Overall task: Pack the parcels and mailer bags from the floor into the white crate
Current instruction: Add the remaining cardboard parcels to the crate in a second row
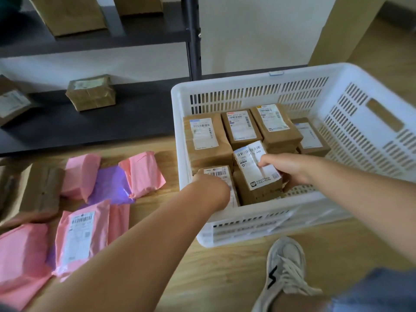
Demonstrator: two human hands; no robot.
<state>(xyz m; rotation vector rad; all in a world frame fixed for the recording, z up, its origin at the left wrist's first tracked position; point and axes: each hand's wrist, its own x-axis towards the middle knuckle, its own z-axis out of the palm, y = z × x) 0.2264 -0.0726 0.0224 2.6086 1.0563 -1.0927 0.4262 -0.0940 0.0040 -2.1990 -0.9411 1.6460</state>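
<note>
At crate [371, 136] front: my right grip [290, 170] pinches a parcel [256, 179] stood on end, thumb on its label, fingers round its far side.
Left grip [213, 188]: on a small parcel [219, 173] just beside; I cannot tell whether its fingers are spread or curled.
Back row [239, 127]: brown parcels packed close.
Floor [202, 278]: pink mailers [78, 235] not yet packed.
Risk: I judge the parcel could wedge tilted against its neighbours, or trap my left fingers, since the gap looks narrow.
</note>
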